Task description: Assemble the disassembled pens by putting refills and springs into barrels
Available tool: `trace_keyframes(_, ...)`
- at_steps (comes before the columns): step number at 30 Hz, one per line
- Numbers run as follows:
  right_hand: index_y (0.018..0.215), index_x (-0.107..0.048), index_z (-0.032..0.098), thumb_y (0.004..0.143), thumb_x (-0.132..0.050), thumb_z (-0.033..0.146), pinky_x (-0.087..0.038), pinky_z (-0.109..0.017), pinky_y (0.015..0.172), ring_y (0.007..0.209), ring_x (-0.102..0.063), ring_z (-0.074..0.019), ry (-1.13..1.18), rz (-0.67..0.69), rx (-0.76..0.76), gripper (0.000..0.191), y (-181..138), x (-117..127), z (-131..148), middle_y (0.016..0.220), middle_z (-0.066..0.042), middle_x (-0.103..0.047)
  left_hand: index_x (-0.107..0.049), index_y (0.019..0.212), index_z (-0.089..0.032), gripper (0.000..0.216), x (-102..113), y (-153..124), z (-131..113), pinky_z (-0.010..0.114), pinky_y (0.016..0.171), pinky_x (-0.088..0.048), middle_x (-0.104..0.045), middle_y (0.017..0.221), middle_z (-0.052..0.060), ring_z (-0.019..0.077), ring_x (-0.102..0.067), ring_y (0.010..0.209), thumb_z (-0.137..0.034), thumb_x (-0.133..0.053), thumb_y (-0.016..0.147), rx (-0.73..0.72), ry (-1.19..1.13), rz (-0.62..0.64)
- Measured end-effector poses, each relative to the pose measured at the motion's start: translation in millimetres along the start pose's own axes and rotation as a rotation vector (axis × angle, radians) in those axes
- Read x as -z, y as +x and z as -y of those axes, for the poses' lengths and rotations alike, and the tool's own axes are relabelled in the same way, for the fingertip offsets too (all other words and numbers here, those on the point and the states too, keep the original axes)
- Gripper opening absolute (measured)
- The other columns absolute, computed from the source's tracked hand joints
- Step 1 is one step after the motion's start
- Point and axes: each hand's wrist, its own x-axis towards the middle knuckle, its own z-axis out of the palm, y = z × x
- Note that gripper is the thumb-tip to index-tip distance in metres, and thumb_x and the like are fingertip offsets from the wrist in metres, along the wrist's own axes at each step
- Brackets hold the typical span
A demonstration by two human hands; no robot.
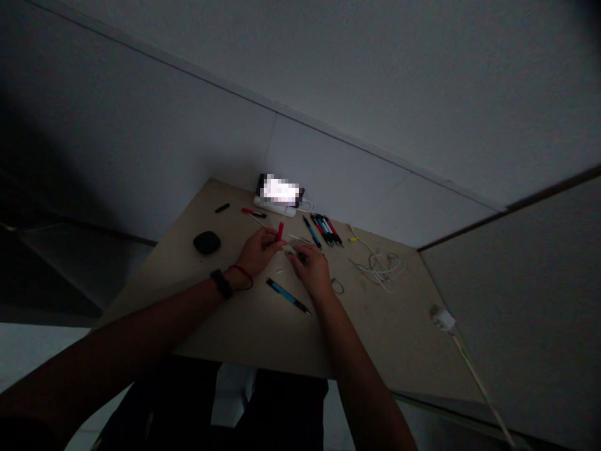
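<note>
Over the middle of the table, my left hand [257,252] is closed around a red pen barrel [280,232] that points up and away. My right hand [312,268] is beside it, fingers pinched together close to the barrel's lower end. Whatever sits between those fingers is too small and dark to name. Nearer to me lies a blue pen [287,295] with black ends, slanting below both hands. Just beyond the right hand is a thin pale refill-like stick [300,238]. Another blue pen [312,232] rests beside a row of several red, blue and black pens [327,230].
A phone with a lit screen [280,190] leans on a white stand at the wall. Left of my hands are a black rounded case [206,242], a black pen part [222,208] and a red-and-black pen piece [254,213]. A white cable [379,268] lies coiled at right, near a plug [442,319].
</note>
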Motion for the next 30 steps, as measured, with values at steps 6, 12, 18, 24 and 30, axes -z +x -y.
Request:
trace_keyframes(6, 0.1, -0.079, 0.021, 0.088, -0.068, 0.03, -0.048, -0.045, 0.097, 0.101, -0.062, -0.0283, -0.268, 0.056, 0.04, 0.019, 0.0, -7.2, -7.3, 0.101, -0.011, -0.07, -0.051, 0.098, -0.02, 0.025, -1.3, -0.7, -1.2, 0.031, 0.077, -0.056, -0.078, 0.096, 0.007, 0.0181, -0.074, 0.087, -0.031, -0.07, 0.086, 0.018, -0.084, 0.038)
trace_keyframes(12, 0.088, -0.076, 0.021, 0.09, -0.063, 0.021, -0.048, -0.043, 0.093, 0.096, -0.061, -0.0284, -0.349, 0.087, 0.047, 0.013, 1.1, -6.5, -1.1, 0.094, -0.011, -0.068, -0.056, 0.099, -0.019, 0.024, -3.2, -4.3, -2.5, 0.035, 0.081, -0.058, -0.078, 0.095, 0.008, 0.0193, -0.074, 0.084, -0.03, -0.072, 0.084, -0.008, -0.019, 0.008)
trace_keyframes(18, 0.087, -0.072, 0.02, 0.089, -0.058, 0.022, -0.05, -0.039, 0.085, 0.087, -0.063, -0.0253, -0.14, 0.03, 0.002, 0.015, 0.2, -5.8, 3.7, 0.089, -0.008, -0.071, -0.065, 0.106, -0.019, 0.021, -2.4, -3.8, 0.5, 0.037, 0.087, -0.058, -0.077, 0.102, 0.007, 0.0225, -0.074, 0.098, -0.026, -0.066, 0.087, -0.052, 0.027, 0.074)
trace_keyframes(24, 0.113, -0.074, 0.019, 0.084, -0.066, 0.038, -0.049, -0.03, 0.064, 0.065, -0.059, -0.0168, 0.431, -0.081, -0.207, 0.036, 6.7, -5.8, -6.9, 0.077, -0.001, -0.069, -0.068, 0.106, -0.02, 0.02, -0.9, -7.2, -4.3, 0.036, 0.086, -0.057, -0.077, 0.102, 0.007, 0.0224, -0.073, 0.095, -0.03, -0.063, 0.09, -0.068, 0.146, 0.102)
trace_keyframes(30, 0.089, -0.077, 0.02, 0.067, -0.087, 0.047, -0.05, -0.024, 0.058, 0.066, -0.064, -0.0143, 0.932, -0.142, -0.405, 0.037, 10.0, 4.0, 5.3, 0.074, -0.002, -0.073, -0.07, 0.108, -0.019, 0.023, 1.7, -11.0, -5.6, 0.032, 0.082, -0.055, -0.077, 0.097, 0.006, 0.0215, -0.071, 0.091, -0.033, -0.06, 0.093, -0.083, 0.275, 0.21)
